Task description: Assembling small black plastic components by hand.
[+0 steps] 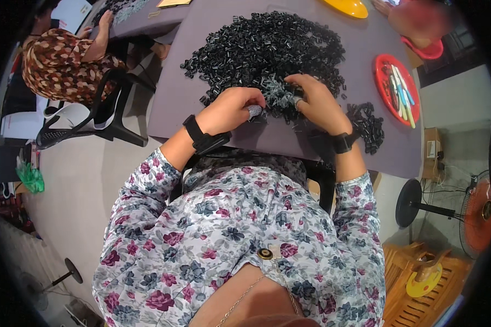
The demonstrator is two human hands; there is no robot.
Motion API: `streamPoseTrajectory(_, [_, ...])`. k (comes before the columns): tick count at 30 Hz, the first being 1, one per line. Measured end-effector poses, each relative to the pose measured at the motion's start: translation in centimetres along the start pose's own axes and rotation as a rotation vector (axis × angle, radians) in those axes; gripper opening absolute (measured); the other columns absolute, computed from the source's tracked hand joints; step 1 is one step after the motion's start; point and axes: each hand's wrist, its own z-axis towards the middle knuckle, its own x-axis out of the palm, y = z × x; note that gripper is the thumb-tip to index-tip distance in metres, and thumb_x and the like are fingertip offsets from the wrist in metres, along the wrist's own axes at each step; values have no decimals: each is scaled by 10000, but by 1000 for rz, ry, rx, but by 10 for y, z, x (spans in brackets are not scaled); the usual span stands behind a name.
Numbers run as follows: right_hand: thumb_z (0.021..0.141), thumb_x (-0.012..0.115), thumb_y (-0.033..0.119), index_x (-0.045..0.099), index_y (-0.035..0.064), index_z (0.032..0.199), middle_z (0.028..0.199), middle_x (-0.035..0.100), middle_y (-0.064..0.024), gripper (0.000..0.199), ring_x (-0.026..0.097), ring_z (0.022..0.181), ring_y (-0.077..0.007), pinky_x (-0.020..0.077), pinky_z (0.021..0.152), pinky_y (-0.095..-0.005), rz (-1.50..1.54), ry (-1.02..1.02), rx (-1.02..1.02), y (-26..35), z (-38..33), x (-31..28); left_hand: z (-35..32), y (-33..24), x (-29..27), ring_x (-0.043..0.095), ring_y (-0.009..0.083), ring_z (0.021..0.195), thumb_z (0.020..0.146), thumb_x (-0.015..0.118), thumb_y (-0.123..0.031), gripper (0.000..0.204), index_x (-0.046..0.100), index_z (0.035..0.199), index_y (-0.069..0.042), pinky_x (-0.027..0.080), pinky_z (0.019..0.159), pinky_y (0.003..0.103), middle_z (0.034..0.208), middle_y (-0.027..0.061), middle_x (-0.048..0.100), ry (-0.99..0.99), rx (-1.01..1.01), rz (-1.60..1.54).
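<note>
A big heap of small black plastic parts (267, 49) covers the middle of a grey-purple table (174, 98). My left hand (232, 109) is closed near the table's front edge and pinches a small grey piece (255, 111) at its fingertips. My right hand (316, 101) rests on the heap's near edge, fingers curled into a grey tangle of thin parts (278, 92). Whether it grips anything is hidden. A smaller clump of black parts (368, 125) lies to the right of my right wrist. Both wrists wear black bands.
A red plate (384, 68) with pen-like sticks sits at the table's right. A yellow dish (346, 6) stands at the far edge. Another person (65, 60) sits at the left on a black chair (101, 111). A standing fan (474, 212) and a wooden stool (420, 283) are at the right.
</note>
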Motion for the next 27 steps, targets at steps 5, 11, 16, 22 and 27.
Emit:
streamPoseTrajectory(5, [843, 602, -43, 614, 39, 1315, 1158, 677, -120, 480, 635, 884, -231, 519, 788, -336, 141, -31, 147, -11, -21, -16, -3, -4, 0, 718, 312, 949, 739, 519, 130, 395, 675, 1089, 31, 548, 844, 388, 969, 191, 726, 18, -28, 1])
streamPoseTrajectory(11, [853, 599, -3, 607, 53, 1345, 1166, 702, -128, 495, 670, 943, -227, 529, 855, -340, -60, -106, 183, -36, -15, -19, 0, -4, 4, 716, 316, 957, 730, 518, 128, 400, 678, 1084, 30, 547, 845, 388, 971, 194, 725, 13, -15, -5])
streamPoseTrajectory(16, [829, 626, 40, 617, -2, 1290, 1224, 684, -228, 463, 669, 1106, -405, 533, 962, -443, -223, -160, 45, -32, 4, -2, 2, -3, 4, 716, 318, 952, 727, 513, 134, 406, 680, 1082, 28, 545, 849, 389, 966, 194, 723, 0, 1, 13])
streamPoseTrajectory(22, [827, 622, 34, 614, 16, 1299, 1168, 686, -223, 472, 688, 1004, -402, 545, 908, -465, 126, 32, 165, -6, 2, -12, 1, -8, 3, 714, 316, 942, 729, 508, 136, 409, 677, 1084, 22, 543, 846, 388, 955, 189, 720, 15, -37, 3])
streamPoseTrajectory(27, [814, 626, 1, 610, 47, 1304, 1164, 663, -170, 492, 684, 928, -365, 551, 846, -450, 163, -89, 5, 12, -6, 3, -1, -5, 5, 717, 304, 949, 731, 496, 145, 423, 673, 1093, 17, 543, 846, 391, 971, 191, 720, -6, -13, -5])
